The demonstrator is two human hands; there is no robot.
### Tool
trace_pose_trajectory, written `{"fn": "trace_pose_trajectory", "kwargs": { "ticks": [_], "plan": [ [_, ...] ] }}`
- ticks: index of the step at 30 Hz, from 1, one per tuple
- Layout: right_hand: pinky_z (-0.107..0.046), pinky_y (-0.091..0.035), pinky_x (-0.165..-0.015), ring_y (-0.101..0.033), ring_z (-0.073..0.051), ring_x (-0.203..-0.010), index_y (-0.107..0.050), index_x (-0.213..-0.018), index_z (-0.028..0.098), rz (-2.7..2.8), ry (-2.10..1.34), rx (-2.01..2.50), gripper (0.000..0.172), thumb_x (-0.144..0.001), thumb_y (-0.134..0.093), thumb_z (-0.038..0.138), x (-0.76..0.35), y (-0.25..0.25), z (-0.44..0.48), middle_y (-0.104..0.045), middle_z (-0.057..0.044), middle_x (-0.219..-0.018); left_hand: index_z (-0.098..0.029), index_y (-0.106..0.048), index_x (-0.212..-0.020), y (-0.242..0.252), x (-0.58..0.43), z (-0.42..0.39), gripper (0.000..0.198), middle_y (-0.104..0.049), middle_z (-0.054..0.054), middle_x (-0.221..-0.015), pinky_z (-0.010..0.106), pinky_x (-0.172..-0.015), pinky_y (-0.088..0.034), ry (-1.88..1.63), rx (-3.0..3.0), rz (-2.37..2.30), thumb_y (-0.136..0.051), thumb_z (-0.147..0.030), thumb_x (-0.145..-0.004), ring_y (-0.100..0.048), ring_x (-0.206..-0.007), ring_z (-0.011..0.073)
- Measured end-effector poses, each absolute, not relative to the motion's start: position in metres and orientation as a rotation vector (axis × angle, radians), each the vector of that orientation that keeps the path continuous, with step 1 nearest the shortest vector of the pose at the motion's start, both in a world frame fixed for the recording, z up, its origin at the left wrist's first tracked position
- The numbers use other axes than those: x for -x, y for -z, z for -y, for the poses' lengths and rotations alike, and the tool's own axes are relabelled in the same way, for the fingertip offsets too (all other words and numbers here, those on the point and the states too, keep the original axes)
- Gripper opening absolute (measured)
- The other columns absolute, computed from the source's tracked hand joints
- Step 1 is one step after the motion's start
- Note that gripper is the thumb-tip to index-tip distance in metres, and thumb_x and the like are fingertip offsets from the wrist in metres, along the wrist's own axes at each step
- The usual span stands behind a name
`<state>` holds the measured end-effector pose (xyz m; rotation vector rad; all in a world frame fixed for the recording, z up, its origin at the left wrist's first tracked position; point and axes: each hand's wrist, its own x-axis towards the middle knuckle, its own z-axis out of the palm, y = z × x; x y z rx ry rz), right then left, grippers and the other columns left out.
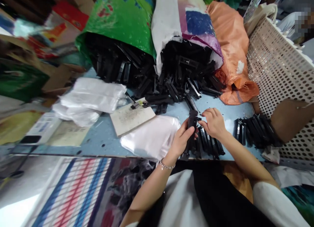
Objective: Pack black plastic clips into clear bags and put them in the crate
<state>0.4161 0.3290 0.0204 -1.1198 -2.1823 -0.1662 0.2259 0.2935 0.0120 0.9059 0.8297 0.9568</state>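
My left hand (182, 138) is wrapped round a long black plastic part (193, 119), which it holds upright above the table's front edge. Close by on the right, my right hand (214, 123) has its thumb and index finger pinched together at the part's upper side. Whatever lies between those fingertips is too small to make out. Below both hands, several similar black parts (208, 143) lie side by side on the blue table (103, 141). A stack of clear plastic bags (152, 137) lies beside my left wrist.
A green sack (122, 20) and a white-and-purple sack (169, 20) spill black parts at the back. An orange sack (230, 40) and a perforated white basket (294, 73) stand right. More parts (260, 130) lie beside the basket; a worn pad (132, 117) lies left of centre.
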Motion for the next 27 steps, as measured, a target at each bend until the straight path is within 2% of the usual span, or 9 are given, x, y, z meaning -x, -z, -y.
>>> {"fn": "trace_pose_trajectory", "kwargs": {
  "ticks": [2, 5, 10, 13, 15, 19, 21, 23, 27],
  "plan": [
    [-0.036, -0.035, -0.068, -0.047, -0.022, -0.075, -0.056, -0.082, 0.017, 2.275, 0.412, 0.932, 0.031, -0.102, -0.042, 0.035, -0.416, -0.021, -0.342, -0.059, -0.008, -0.078, -0.015, -0.045, -0.141, -0.012, -0.228, -0.285, 0.070, -0.064, 0.006, -0.093, 0.028, -0.064, -0.053, -0.933, -0.936, -0.858, -0.062, -0.056, -0.087, -0.062, -0.074, 0.0164],
    [-0.034, -0.034, -0.064, -0.044, -0.019, -0.069, -0.052, -0.074, 0.018, 2.269, 0.388, 0.903, 0.033, -0.103, -0.040, 0.026, -0.412, -0.015, -0.346, -0.054, -0.005, -0.068, -0.016, -0.042, -0.145, -0.007, -0.232, -0.281, 0.074, -0.065, 0.007, -0.092, 0.028, -0.063, -0.053, -0.926, -0.907, -0.892, -0.063, -0.056, -0.086, -0.062, -0.073, 0.0178],
    [-0.034, -0.037, -0.069, -0.048, -0.021, -0.077, -0.058, -0.090, 0.015, 2.439, 0.275, 0.854, 0.036, -0.105, -0.037, 0.040, -0.422, -0.012, -0.334, -0.061, -0.009, -0.082, -0.022, -0.025, -0.155, -0.003, -0.227, -0.277, 0.087, -0.065, 0.006, -0.092, 0.028, -0.061, -0.053, -0.928, -0.823, -0.894, -0.066, -0.054, -0.085, -0.062, -0.070, 0.0174],
    [-0.035, -0.033, -0.065, -0.047, -0.021, -0.074, -0.058, -0.087, 0.016, 2.483, 0.337, 0.839, 0.034, -0.103, -0.044, 0.042, -0.428, -0.012, -0.326, -0.060, -0.008, -0.077, -0.023, -0.024, -0.156, -0.005, -0.227, -0.270, 0.086, -0.064, 0.006, -0.093, 0.028, -0.060, -0.052, -0.895, -0.856, -0.863, -0.064, -0.054, -0.087, -0.061, -0.069, 0.0168],
    [-0.034, -0.033, -0.063, -0.047, -0.020, -0.070, -0.056, -0.081, 0.018, 2.437, 0.101, 0.910, 0.037, -0.102, -0.043, 0.046, -0.425, -0.011, -0.318, -0.058, -0.007, -0.074, -0.024, -0.026, -0.156, -0.007, -0.229, -0.263, 0.082, -0.064, 0.007, -0.095, 0.028, -0.061, -0.051, -0.892, -0.911, -0.879, -0.060, -0.055, -0.089, -0.060, -0.070, 0.0172],
    [-0.031, -0.036, -0.056, -0.041, -0.015, -0.053, -0.044, -0.077, 0.020, 1.972, -0.978, 1.285, 0.053, -0.104, -0.014, 0.054, -0.407, -0.009, -0.300, -0.043, -0.001, -0.060, -0.025, -0.029, -0.156, -0.005, -0.229, -0.257, 0.077, -0.063, 0.008, -0.107, 0.032, -0.075, -0.053, -0.961, -1.148, -1.024, -0.060, -0.053, -0.091, -0.060, -0.078, 0.0169],
    [-0.030, -0.036, -0.053, -0.039, -0.014, -0.049, -0.042, -0.077, 0.020, 1.859, -1.328, 1.355, 0.055, -0.104, -0.008, 0.055, -0.403, -0.013, -0.295, -0.039, 0.001, -0.057, -0.025, -0.029, -0.156, -0.003, -0.224, -0.259, 0.078, -0.063, 0.008, -0.107, 0.032, -0.076, -0.053, -0.933, -1.151, -1.028, -0.061, -0.053, -0.090, -0.060, -0.078, 0.0168],
    [-0.032, -0.039, -0.059, -0.047, -0.016, -0.060, -0.048, -0.082, 0.018, 2.082, -1.160, 1.349, 0.052, -0.104, -0.020, 0.055, -0.406, -0.019, -0.296, -0.049, -0.003, -0.067, -0.024, -0.027, -0.157, -0.003, -0.219, -0.262, 0.082, -0.065, 0.007, -0.101, 0.030, -0.070, -0.053, -0.890, -1.040, -0.979, -0.062, -0.054, -0.089, -0.061, -0.076, 0.0173],
    [-0.034, -0.032, -0.066, -0.050, -0.020, -0.078, -0.060, -0.089, 0.015, 2.686, 0.007, 1.048, 0.035, -0.103, -0.041, 0.040, -0.423, -0.033, -0.311, -0.060, -0.009, -0.083, -0.021, -0.029, -0.155, -0.011, -0.214, -0.266, 0.086, -0.066, 0.006, -0.089, 0.029, -0.058, -0.052, -0.806, -0.807, -0.872, -0.066, -0.054, -0.084, -0.062, -0.067, 0.0183]
  ]
}}
